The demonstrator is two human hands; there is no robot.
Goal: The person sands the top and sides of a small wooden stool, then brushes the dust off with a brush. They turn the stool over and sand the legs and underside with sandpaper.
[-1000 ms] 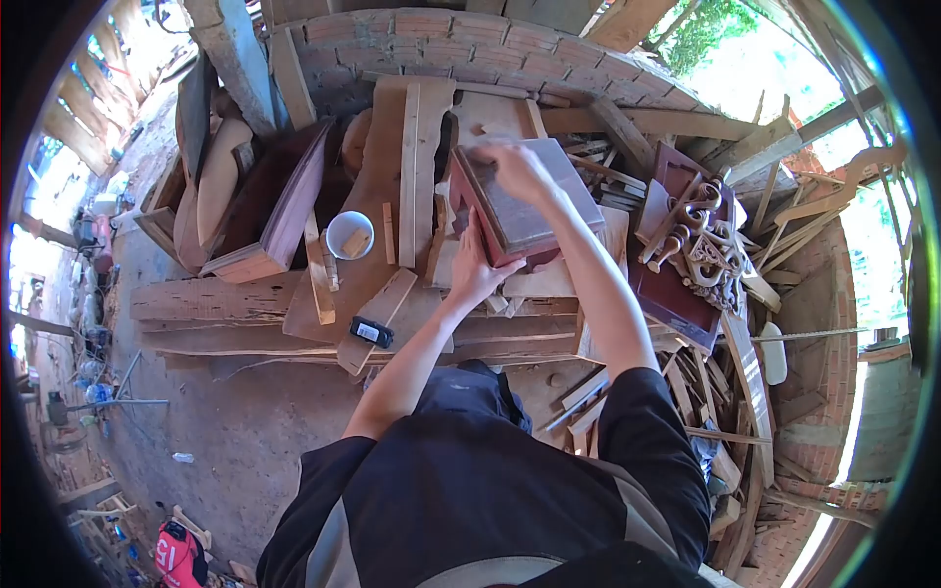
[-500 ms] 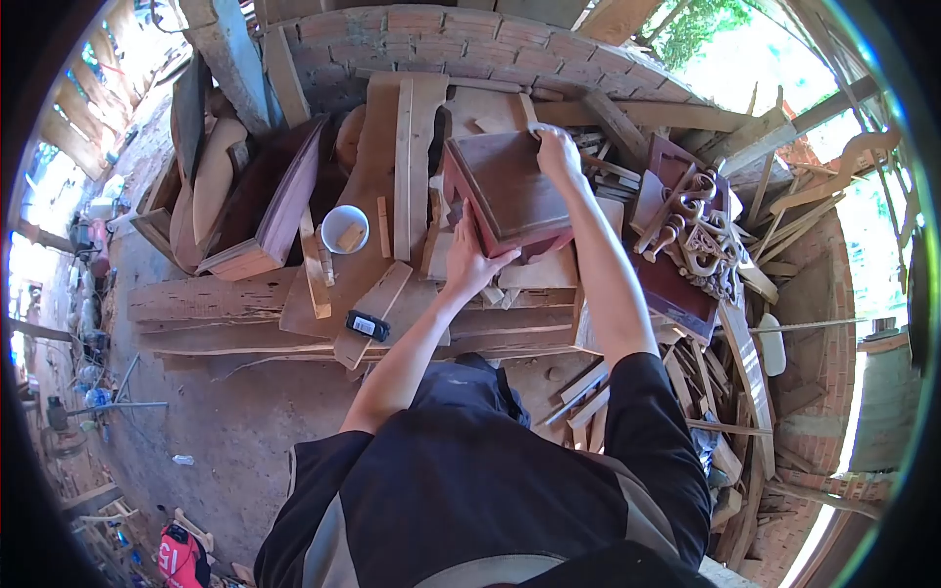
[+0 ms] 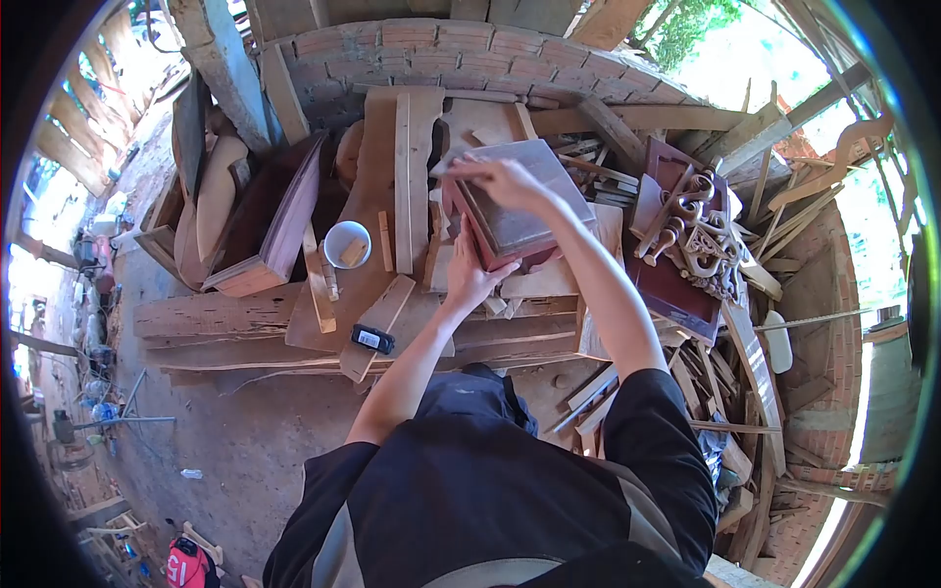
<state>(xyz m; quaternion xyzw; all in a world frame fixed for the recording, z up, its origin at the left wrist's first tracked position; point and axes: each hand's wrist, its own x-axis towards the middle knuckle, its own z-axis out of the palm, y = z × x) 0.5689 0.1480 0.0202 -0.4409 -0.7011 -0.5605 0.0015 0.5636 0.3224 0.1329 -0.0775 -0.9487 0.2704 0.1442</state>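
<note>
A dark reddish-brown wooden box (image 3: pixel 539 196) stands tilted on the planks in front of me. My left hand (image 3: pixel 470 269) is wrapped against its lower left side, thumb along the near edge. Over the upper left edge of the box's top is my right hand (image 3: pixel 495 181), its fingers closed round something small and pale that I cannot make out. To the left are a white cup (image 3: pixel 346 244) with a wood piece inside and a black device (image 3: pixel 372 339) on a board.
Carved wooden pieces (image 3: pixel 701 240) lie on a red panel (image 3: pixel 676 299) at the right. A large dark wooden case (image 3: pixel 265 220) leans at the left. Behind runs a low brick wall (image 3: pixel 412 49). Scrap wood (image 3: pixel 720 372) is piled at the right.
My right hand has moved left across the top of the box, from its far right edge to its left edge. My left hand still holds the side. The view has shifted slightly.
</note>
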